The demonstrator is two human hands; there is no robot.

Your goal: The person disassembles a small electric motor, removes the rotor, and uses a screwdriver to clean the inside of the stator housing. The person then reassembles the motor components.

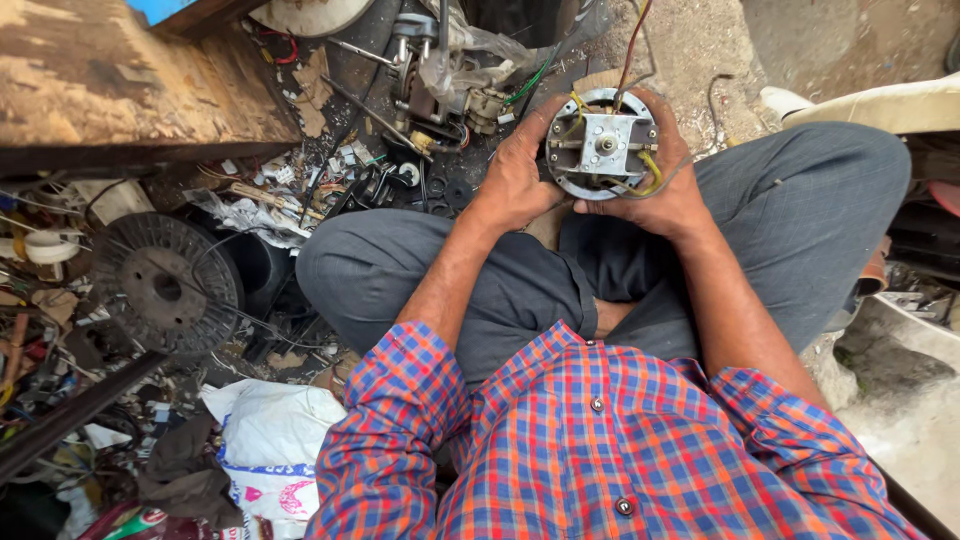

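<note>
We judge this an inspection step: our left hand (512,185) and right hand (668,195) both clasp the round grey metal motor with yellow wires (601,145) above our knees; turning it demands steady fingers.

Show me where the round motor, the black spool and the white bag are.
round motor (601,143), head view, on its square centre plate.
black spool (165,285), head view, on its hub.
white bag (275,440), head view, on its plain upper face.
</note>
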